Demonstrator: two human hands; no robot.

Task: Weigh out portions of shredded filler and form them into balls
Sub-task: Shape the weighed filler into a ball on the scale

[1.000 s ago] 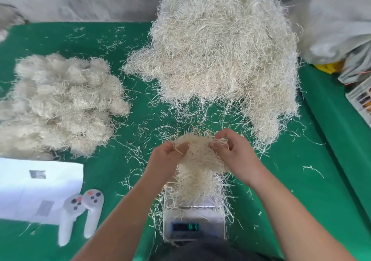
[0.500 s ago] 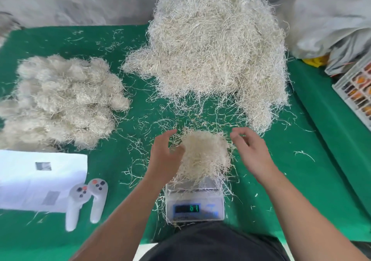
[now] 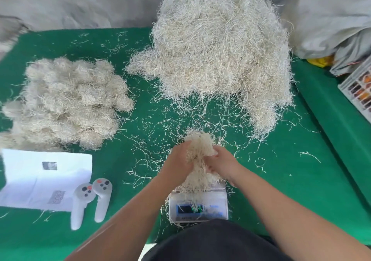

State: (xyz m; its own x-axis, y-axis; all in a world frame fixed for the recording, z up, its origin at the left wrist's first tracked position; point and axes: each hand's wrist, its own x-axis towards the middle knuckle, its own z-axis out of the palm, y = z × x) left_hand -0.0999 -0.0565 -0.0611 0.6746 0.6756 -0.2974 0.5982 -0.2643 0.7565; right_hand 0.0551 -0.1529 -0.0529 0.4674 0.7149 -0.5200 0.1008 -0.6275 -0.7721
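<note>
both hands, left hand (image 3: 181, 160) and right hand (image 3: 221, 163), spread apart half a second ago, now grip the pale shredded filler clump (image 3: 198, 150). it lifts off the small silver digital scale (image 3: 198, 206) at six o'clock; balling likely begins.

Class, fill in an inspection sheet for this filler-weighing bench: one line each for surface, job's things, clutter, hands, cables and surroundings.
Surface: green cloth, strewn with loose strands.
Job's things: big filler heap at the back; pile of formed balls at left; portion gathered above the scale, strands trailing onto its pan; display lit, digits unreadable.
Clutter: white paper and two white controllers at front left.
Hands: left hand and right hand both grip the portion.
Cables: nothing seen.
Surroundings: grey sacks and a white crate at right; grey wall behind.
</note>
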